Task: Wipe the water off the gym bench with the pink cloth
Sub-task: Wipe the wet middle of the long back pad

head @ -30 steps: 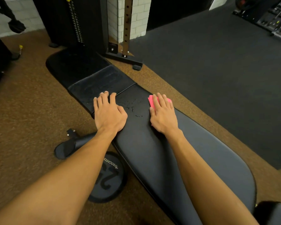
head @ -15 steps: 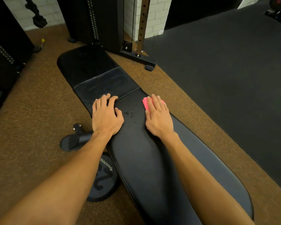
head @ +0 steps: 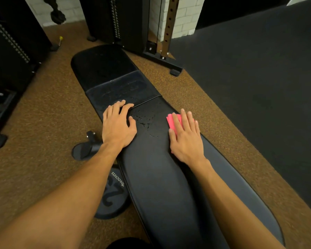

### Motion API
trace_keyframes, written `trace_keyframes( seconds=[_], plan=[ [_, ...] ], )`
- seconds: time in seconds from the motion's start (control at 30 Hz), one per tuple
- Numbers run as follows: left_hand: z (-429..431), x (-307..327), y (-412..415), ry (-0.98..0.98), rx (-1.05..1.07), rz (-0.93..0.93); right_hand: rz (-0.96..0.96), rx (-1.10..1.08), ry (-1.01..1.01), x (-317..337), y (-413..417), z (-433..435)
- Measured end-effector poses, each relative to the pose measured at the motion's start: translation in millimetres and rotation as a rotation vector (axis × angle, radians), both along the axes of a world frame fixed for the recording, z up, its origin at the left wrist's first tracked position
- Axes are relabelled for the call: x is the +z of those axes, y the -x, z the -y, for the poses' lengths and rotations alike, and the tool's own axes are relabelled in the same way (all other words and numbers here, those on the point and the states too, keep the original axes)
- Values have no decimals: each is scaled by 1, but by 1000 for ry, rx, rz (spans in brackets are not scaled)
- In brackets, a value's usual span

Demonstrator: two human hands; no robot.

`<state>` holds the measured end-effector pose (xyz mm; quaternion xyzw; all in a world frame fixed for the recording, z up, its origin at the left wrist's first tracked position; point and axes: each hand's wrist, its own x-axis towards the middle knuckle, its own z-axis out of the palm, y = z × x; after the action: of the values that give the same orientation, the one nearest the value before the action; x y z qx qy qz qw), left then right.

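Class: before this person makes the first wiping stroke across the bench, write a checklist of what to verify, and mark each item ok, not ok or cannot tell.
1. Pink cloth under the right hand: ok, pressed flat on the bench.
2. Water located: ok, droplets lie between the two hands.
3. Path from cloth to water clear: ok, bare pad between them.
4. Left hand out of the stroke: not ok, it rests beside the droplets.
5. Cloth dry enough: cannot tell.

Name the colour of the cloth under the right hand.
Bright pink cloth, seen in the head view.
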<state>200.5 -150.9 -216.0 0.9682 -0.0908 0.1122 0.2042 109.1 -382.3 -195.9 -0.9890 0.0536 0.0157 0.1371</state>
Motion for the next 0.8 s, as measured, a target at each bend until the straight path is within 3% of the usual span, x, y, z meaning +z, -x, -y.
trace_keyframes(
  seconds=[0.17, 0.33, 0.53, 0.6, 0.8],
  plan=[
    [2, -2, 0, 18, -3, 5, 26, 99, 33, 2, -30, -31],
    [-2, -3, -3, 15, -19, 26, 75, 323, 45, -4, 17, -32],
    [-4, -4, -3, 27, -32, 19, 42, 2, 41, 0, 6, -23],
    [-4, -3, -2, 36, -28, 15, 38, -12, 32, 1, -11, -40],
    [-6, -1, -3, 68, -28, 22, 78, 384, 35, -1, 18, -45]
  ],
)
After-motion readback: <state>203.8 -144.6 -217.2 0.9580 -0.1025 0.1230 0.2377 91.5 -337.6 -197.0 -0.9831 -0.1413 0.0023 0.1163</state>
